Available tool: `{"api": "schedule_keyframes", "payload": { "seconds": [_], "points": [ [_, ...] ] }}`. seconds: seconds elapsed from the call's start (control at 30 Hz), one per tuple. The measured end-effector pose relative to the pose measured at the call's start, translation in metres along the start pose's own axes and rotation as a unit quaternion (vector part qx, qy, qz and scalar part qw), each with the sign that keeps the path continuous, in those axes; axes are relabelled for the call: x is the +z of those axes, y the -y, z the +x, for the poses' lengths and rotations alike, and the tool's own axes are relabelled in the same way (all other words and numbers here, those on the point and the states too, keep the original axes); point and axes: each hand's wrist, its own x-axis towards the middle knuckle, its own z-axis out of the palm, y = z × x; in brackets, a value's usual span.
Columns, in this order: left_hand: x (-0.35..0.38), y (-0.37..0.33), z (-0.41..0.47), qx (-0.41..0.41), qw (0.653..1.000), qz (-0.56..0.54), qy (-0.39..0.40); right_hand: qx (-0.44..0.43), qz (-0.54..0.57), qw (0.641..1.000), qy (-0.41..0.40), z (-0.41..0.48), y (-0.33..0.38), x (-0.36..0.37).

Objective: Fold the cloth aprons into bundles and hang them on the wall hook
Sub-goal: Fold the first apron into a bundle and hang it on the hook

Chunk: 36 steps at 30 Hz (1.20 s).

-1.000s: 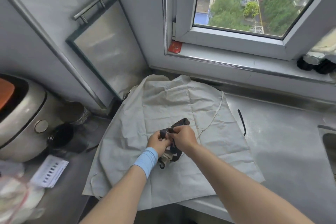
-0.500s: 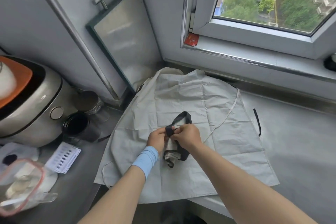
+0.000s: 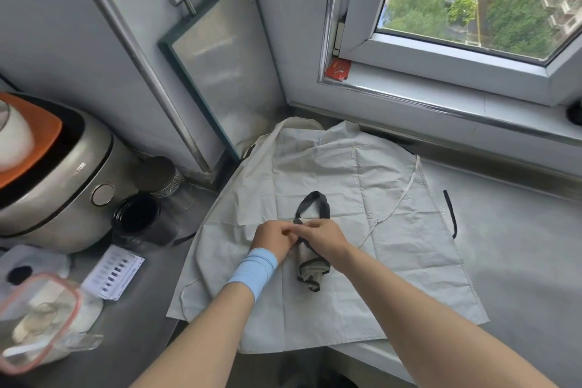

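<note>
A pale grey apron (image 3: pixel 330 173) lies spread flat on the steel counter below the window. On top of it sits a small rolled apron bundle (image 3: pixel 310 264), beige with dark trim, and a dark strap loop (image 3: pixel 313 203) sticks out beyond the hands. My left hand (image 3: pixel 272 238), with a blue wristband, and my right hand (image 3: pixel 324 236) both pinch the dark strap at the top of the bundle. No wall hook is in view.
A rice cooker (image 3: pixel 53 173) stands at the left, with a dark jar (image 3: pixel 138 217) and a metal cup (image 3: pixel 160 176) beside it. A steel tray (image 3: pixel 220 63) leans on the wall. A lidded food box (image 3: pixel 34 321) and a card (image 3: pixel 115 271) lie near left. A loose dark strap (image 3: pixel 450 213) lies right.
The view has shifted so the scene sits further right. The strap loop now stands out longer beyond my hands, and the bundle looks tighter.
</note>
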Motion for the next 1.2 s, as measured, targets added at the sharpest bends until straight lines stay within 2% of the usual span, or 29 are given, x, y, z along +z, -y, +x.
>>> {"api": "schedule_keyframes", "payload": {
  "seconds": [0.1,0.3,0.43,0.5,0.67,0.8,0.9,1.0,1.13,1.2],
  "points": [
    [0.002,-0.001,-0.005,-0.012,1.0,-0.01,-0.021,-0.026,-0.035,0.999,-0.02,0.002,-0.005,-0.002],
    [0.007,0.002,-0.014,-0.091,0.977,-0.177,-0.079,-0.038,-0.059,0.996,-0.057,0.005,-0.007,-0.002],
    [0.007,0.003,-0.021,-0.064,0.975,-0.195,-0.089,-0.093,-0.091,0.987,-0.091,-0.004,-0.006,-0.001],
    [0.005,0.001,-0.02,-0.031,0.983,-0.151,-0.095,-0.133,-0.12,0.981,-0.075,-0.007,-0.007,0.002],
    [0.002,-0.001,-0.015,0.003,0.989,-0.131,-0.073,-0.147,-0.108,0.979,-0.088,-0.014,-0.011,0.01],
    [0.003,-0.003,-0.013,0.001,0.985,-0.174,-0.015,-0.12,-0.052,0.985,-0.109,-0.011,-0.015,0.008],
    [0.003,-0.005,-0.011,-0.073,0.972,-0.218,-0.044,-0.073,0.009,0.991,-0.112,-0.007,-0.017,0.005],
    [0.006,0.001,-0.004,-0.157,0.97,-0.184,-0.001,-0.047,0.12,0.988,-0.079,-0.006,-0.022,0.001],
    [0.008,0.001,0.007,-0.148,0.974,-0.154,0.074,-0.042,0.191,0.981,-0.012,-0.01,-0.023,-0.008],
    [0.008,0.0,0.009,-0.166,0.961,-0.199,0.095,-0.042,0.2,0.979,0.016,-0.01,-0.021,-0.013]
  ]
}}
